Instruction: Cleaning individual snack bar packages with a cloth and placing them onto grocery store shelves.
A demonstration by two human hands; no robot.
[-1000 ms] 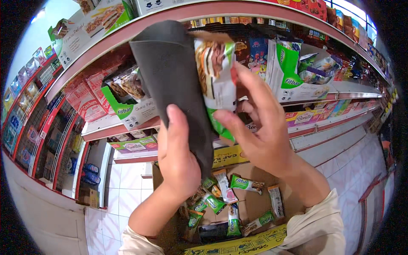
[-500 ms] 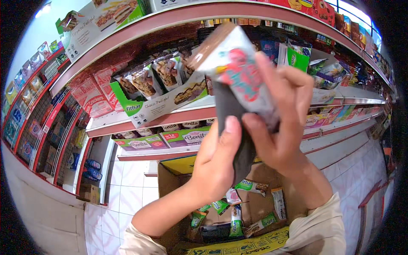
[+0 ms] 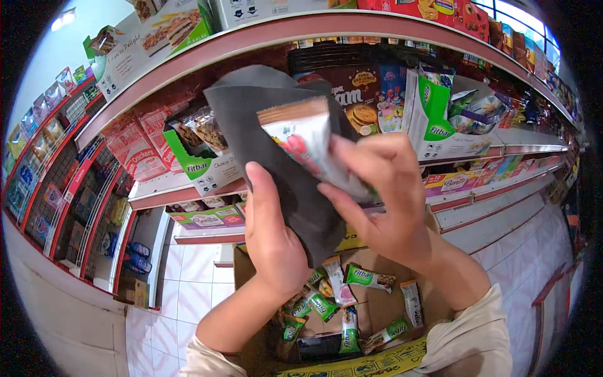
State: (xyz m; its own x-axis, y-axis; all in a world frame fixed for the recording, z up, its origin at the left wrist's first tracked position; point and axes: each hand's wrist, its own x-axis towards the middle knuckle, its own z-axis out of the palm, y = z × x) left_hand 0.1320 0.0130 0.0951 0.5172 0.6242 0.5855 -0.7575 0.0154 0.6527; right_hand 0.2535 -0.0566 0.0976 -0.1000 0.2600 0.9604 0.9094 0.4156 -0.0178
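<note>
My left hand (image 3: pixel 271 242) grips a dark grey, flat sheet or cloth (image 3: pixel 251 103), its thumb laid along the near face. The upper part of the sheet spreads out and hides some of the shelf behind it. My right hand (image 3: pixel 392 198) pinches a snack bar (image 3: pixel 308 143) in a white wrapper with brown ends and a pink print. The bar overlaps the front of the sheet; whether they touch I cannot tell. Below both hands stands an open cardboard box (image 3: pixel 433 264) with several wrapped snack bars (image 3: pixel 370 277) lying loose inside.
Ahead, a shelf (image 3: pixel 154 184) carries a green-and-white display carton (image 3: pixel 188 154) of bars and red cracker packs (image 3: pixel 141 144). Another display carton (image 3: pixel 433 122) stands at the right. To the left is a red-edged rack (image 3: pixel 69 188) of packets. White floor tiles (image 3: pixel 195 264) show beside the box.
The grey sheet has swung left and upward and now faces me broadly. The snack bar in my right hand has moved down and left, and my left hand has shifted left.
</note>
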